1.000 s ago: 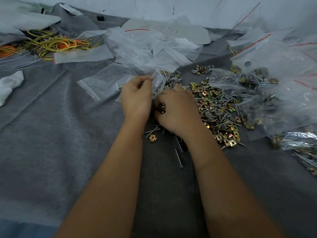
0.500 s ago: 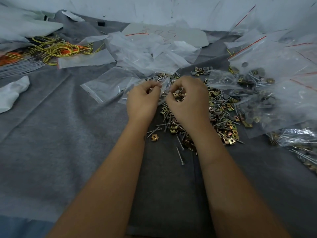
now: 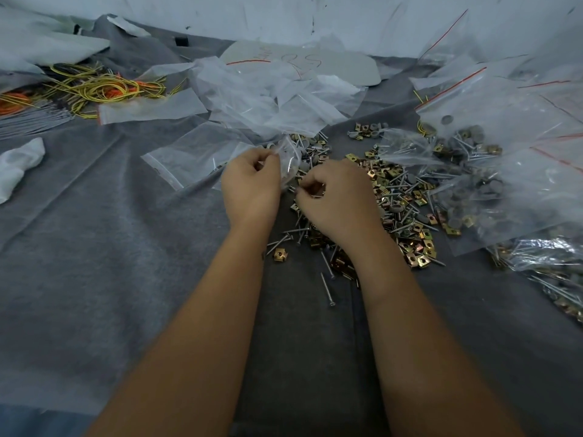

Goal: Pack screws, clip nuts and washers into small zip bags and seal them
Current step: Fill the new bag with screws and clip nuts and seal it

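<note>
My left hand (image 3: 252,184) pinches a small clear zip bag (image 3: 290,157) by its mouth, holding it up just above the grey cloth. Right beside it, my right hand (image 3: 337,200) has its fingers curled, pinching small hardware near the bag's opening; what it pinches is mostly hidden by the fingers. Under and to the right of my right hand lies a loose pile of brass clip nuts (image 3: 413,244), screws (image 3: 326,287) and grey washers (image 3: 394,208). One clip nut (image 3: 279,255) lies alone near my left wrist.
Empty clear zip bags (image 3: 268,99) are heaped behind my hands, one flat bag (image 3: 186,156) to the left. Larger bags of hardware (image 3: 492,171) fill the right side. Yellow and orange wires (image 3: 94,89) lie far left, with a white cloth (image 3: 17,165) at the left edge.
My right hand rose from the pile to the bag's mouth, then dropped slightly lower and right of it. My left hand kept hold of the small bag throughout.
</note>
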### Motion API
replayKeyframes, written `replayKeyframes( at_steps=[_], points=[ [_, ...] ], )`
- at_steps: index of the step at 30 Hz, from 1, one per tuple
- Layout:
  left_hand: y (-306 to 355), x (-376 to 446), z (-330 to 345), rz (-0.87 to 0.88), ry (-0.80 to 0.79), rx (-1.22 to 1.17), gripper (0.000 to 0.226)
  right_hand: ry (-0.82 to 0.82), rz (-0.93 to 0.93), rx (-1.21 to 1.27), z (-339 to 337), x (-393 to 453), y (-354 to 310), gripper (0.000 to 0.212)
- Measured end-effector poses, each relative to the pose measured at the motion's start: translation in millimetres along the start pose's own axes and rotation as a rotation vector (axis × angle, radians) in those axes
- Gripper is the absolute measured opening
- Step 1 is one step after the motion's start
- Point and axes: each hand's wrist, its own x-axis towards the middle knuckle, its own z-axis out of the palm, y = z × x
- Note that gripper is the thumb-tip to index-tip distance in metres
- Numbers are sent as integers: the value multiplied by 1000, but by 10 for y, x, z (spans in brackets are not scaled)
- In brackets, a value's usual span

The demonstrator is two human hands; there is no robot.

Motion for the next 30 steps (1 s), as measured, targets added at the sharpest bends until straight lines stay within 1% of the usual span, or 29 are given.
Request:
replayKeyframes(
  at_steps=[3, 7, 12, 17, 22, 25, 30],
  points=[
    [-17, 23, -1, -8, 66, 1, 21, -149, -53, -134, 21, -14, -8, 16],
    [-10, 16, -2, -10, 56, 3, 22, -246, -63, -95, 23, -10, -3, 22],
    [27, -1, -17, -31, 62, -15, 24, -176, -37, -43, 37, -12, -14, 27],
    [47, -20, -21, -33, 56, -6, 21, -239, -82, -184, 73, -32, -19, 32],
    [52, -28, -22, -37, 56, 6, 22, -205, -75, -264, 118, -26, -23, 25],
    [57, -34, -21, -39, 58, 14, 24, -195, -56, -259, 114, -16, -31, 23],
    [54, -24, -17, -46, 46, 13, 22, -190, -78, -231, 102, -9, -51, 17]
  ],
)
